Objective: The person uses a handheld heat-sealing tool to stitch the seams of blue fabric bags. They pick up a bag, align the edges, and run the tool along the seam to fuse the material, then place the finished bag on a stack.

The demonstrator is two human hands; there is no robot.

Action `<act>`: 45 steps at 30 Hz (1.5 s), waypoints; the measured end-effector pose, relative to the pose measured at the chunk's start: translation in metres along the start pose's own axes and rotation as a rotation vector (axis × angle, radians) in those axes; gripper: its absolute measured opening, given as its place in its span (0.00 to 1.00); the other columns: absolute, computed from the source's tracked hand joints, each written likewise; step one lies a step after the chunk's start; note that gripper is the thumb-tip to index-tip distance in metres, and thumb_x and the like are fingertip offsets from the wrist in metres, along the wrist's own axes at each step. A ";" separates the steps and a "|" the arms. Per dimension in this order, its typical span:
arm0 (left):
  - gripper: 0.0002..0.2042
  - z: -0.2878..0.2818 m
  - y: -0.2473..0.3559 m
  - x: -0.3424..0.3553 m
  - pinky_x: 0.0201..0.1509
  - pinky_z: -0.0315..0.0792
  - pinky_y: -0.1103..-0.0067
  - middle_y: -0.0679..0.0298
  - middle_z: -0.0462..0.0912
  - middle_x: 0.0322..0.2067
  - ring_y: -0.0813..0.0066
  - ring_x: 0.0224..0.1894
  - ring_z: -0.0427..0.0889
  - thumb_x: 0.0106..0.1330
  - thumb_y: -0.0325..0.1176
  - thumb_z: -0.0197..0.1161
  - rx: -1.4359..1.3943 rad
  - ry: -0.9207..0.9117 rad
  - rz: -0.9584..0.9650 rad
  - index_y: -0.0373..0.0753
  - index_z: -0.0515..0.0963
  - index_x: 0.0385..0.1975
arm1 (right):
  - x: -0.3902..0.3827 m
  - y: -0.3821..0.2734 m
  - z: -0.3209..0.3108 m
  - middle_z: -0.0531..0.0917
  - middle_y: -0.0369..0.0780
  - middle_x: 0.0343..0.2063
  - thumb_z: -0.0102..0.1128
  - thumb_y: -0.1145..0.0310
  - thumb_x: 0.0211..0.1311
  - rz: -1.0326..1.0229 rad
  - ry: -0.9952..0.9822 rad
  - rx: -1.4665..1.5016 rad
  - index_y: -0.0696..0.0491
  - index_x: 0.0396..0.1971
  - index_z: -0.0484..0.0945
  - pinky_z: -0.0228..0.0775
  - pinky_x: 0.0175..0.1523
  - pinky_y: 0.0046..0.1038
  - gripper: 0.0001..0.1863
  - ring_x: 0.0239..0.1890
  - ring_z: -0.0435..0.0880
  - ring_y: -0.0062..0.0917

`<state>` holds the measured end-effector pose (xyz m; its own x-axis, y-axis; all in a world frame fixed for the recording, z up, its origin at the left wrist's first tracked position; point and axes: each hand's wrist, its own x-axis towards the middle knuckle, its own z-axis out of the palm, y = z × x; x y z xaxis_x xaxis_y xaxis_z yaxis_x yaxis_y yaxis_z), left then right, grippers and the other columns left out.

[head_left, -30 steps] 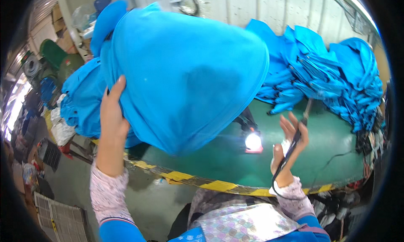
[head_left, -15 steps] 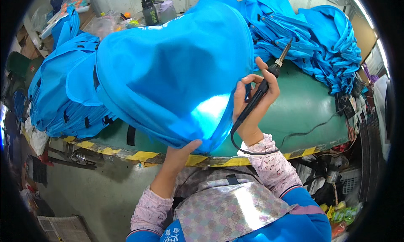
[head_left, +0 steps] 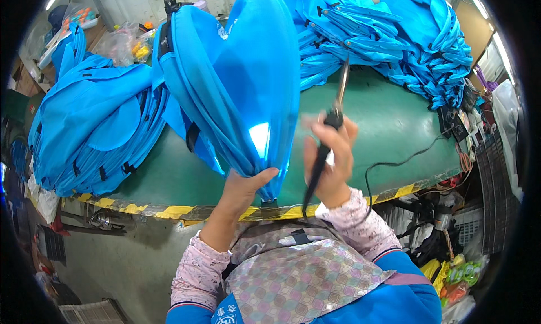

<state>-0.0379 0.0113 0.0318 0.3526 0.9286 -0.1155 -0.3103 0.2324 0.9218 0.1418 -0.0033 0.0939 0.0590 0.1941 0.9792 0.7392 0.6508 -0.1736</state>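
Observation:
My left hand (head_left: 239, 190) grips the bunched bottom end of a blue fabric piece (head_left: 248, 76) with curved rims, a white print and a black strap (head_left: 191, 137). The piece stands folded over the table, with bright light showing in its lower part. Just to its right, my right hand (head_left: 329, 163), slightly blurred, is closed around the black handle of a tool like a soldering iron (head_left: 333, 121). Its metal tip points upward in front of the right-hand pile, and its black cord hangs below my hand. My right fingers appear clear of the fabric.
Piles of similar blue pieces lie at left (head_left: 84, 127) and back right (head_left: 428, 42) on the green table (head_left: 394, 138), whose edge has yellow-black tape (head_left: 174, 211). Plastic bags (head_left: 118, 45) and small items sit behind. A cord (head_left: 406, 158) runs to dark objects at right.
My left hand has moved from the fabric's left side to its bottom. The fabric has shifted left and folded narrower. My right hand has come off its right edge, still holding the tool.

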 end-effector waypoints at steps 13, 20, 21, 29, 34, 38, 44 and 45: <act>0.25 0.002 -0.012 0.012 0.55 0.78 0.69 0.50 0.80 0.53 0.59 0.55 0.81 0.63 0.26 0.65 -0.029 -0.031 0.093 0.30 0.68 0.60 | -0.049 -0.025 -0.050 0.70 0.28 0.17 0.66 0.63 0.54 -0.154 -0.309 -0.021 0.50 0.42 0.81 0.56 0.44 0.32 0.15 0.28 0.72 0.22; 0.21 0.007 -0.007 0.008 0.50 0.76 0.76 0.60 0.82 0.45 0.72 0.46 0.81 0.60 0.28 0.71 -0.018 -0.002 0.077 0.35 0.74 0.52 | -0.031 -0.018 -0.040 0.71 0.30 0.17 0.64 0.62 0.59 -0.006 -0.326 0.060 0.50 0.39 0.81 0.57 0.43 0.33 0.11 0.26 0.71 0.24; 0.20 0.010 -0.004 0.006 0.47 0.75 0.79 0.65 0.82 0.42 0.76 0.42 0.81 0.58 0.29 0.74 -0.029 0.022 0.075 0.37 0.75 0.49 | -0.027 -0.018 -0.041 0.72 0.30 0.17 0.62 0.61 0.62 0.072 -0.340 0.107 0.50 0.39 0.80 0.56 0.43 0.34 0.11 0.26 0.71 0.24; 0.23 0.010 -0.007 -0.006 0.54 0.73 0.77 0.64 0.80 0.45 0.74 0.48 0.79 0.61 0.31 0.69 0.029 0.090 0.172 0.35 0.72 0.55 | -0.005 0.013 -0.007 0.81 0.46 0.51 0.65 0.69 0.53 -0.218 -0.331 0.190 0.47 0.49 0.80 0.74 0.56 0.40 0.20 0.48 0.83 0.40; 0.22 -0.001 -0.009 -0.024 0.54 0.75 0.71 0.60 0.80 0.46 0.69 0.48 0.81 0.60 0.23 0.67 -0.085 0.207 0.197 0.33 0.70 0.54 | -0.022 0.026 0.001 0.79 0.46 0.55 0.72 0.68 0.52 -0.052 -0.430 0.109 0.48 0.51 0.77 0.75 0.45 0.33 0.24 0.40 0.83 0.36; 0.22 -0.016 -0.013 -0.023 0.53 0.78 0.68 0.62 0.80 0.46 0.66 0.47 0.82 0.59 0.19 0.66 -0.359 0.083 0.111 0.37 0.71 0.54 | -0.039 0.028 0.006 0.79 0.48 0.54 0.78 0.66 0.47 0.099 -0.322 0.114 0.51 0.51 0.73 0.74 0.42 0.34 0.31 0.35 0.81 0.36; 0.19 -0.016 -0.031 -0.017 0.54 0.76 0.69 0.63 0.80 0.45 0.70 0.47 0.80 0.62 0.23 0.64 -0.365 0.100 0.123 0.40 0.73 0.53 | -0.046 0.026 -0.004 0.75 0.54 0.56 0.71 0.75 0.56 0.092 -0.227 0.209 0.52 0.57 0.64 0.76 0.49 0.35 0.31 0.40 0.82 0.35; 0.19 -0.009 -0.033 -0.015 0.54 0.76 0.69 0.63 0.80 0.45 0.69 0.47 0.80 0.62 0.24 0.64 -0.374 0.112 0.128 0.40 0.72 0.54 | -0.042 0.019 -0.008 0.75 0.54 0.55 0.70 0.75 0.57 0.063 -0.228 0.198 0.51 0.56 0.64 0.76 0.50 0.36 0.30 0.42 0.82 0.37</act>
<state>-0.0407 -0.0078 -0.0003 0.1979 0.9779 -0.0672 -0.6521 0.1826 0.7359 0.1589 -0.0045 0.0502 -0.0682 0.3843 0.9207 0.5924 0.7582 -0.2725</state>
